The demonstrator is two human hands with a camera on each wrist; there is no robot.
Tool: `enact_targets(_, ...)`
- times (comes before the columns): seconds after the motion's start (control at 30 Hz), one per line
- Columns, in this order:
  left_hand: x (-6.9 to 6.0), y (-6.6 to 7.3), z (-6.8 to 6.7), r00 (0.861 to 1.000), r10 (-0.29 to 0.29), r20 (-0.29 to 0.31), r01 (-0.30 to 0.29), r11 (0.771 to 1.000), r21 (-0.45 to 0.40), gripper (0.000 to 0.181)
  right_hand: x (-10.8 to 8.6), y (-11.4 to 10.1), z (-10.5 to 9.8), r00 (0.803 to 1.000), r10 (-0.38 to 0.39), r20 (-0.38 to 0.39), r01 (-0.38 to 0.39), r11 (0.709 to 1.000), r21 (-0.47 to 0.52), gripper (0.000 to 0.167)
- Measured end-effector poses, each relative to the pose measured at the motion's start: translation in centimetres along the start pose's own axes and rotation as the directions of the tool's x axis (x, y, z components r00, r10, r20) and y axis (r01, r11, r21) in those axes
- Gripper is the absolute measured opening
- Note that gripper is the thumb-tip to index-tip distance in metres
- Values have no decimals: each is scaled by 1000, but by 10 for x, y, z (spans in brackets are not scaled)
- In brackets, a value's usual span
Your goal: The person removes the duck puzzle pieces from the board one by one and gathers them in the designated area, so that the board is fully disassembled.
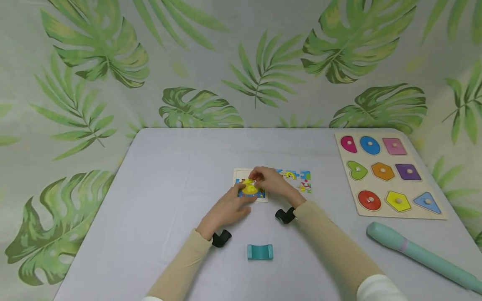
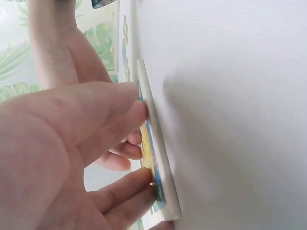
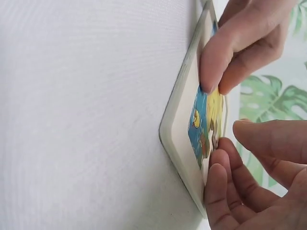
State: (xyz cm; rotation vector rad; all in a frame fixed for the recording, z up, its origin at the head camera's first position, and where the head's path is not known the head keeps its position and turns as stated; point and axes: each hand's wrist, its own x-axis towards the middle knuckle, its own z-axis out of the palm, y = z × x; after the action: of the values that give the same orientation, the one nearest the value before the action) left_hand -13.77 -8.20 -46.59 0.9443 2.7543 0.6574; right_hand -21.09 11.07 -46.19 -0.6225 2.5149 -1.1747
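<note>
A small wooden puzzle board [image 1: 241, 171] lies on the table, its picture of a yellow figure on blue partly filled. My left hand [image 1: 227, 207] reaches over from the lower left, extended fingertips on the picture. From the right, my right hand [image 1: 274, 182] touches the board's upper right part. In the right wrist view, the right hand [image 3: 268, 187] has its fingertips at a gap beside the picture [image 3: 197, 120], the thumb held apart. The left wrist view shows the left hand [image 2: 53, 129] over the board's edge [image 2: 163, 148]; its fingers hide part of the picture.
Loose puzzle pieces [image 1: 305, 186] lie right of the board. A shape board with knobbed pieces [image 1: 348, 198] is at the right, above a long mint-green stick [image 1: 425, 257]. A teal block [image 1: 260, 252] with raised ends sits near the front, between the forearms.
</note>
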Motion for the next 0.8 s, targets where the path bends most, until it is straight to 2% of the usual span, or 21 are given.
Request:
enact_targets(0.23, 1, 1, -2, 1000, -11, 2, 11, 1000, -12, 33, 2, 0, 3, 999, 31, -7, -31, 999, 44, 26)
enact_targets(0.5, 0, 0, -4, 1000, -6, -7, 6, 1000, -30, 32, 5, 2, 5, 998, -12, -54, 14, 999, 47, 24)
enact_targets(0.67, 0, 1, -5, 1000, -15, 7, 15, 1000, -22, 33, 2, 3, 2, 997, 37, -71, -30, 996, 86, 26)
enact_targets(0.8, 0, 1, -4, 999, -29, 15, 30, 999, -22, 34, -6, 9, -10, 992, 69, -105, -54, 990, 132, 25)
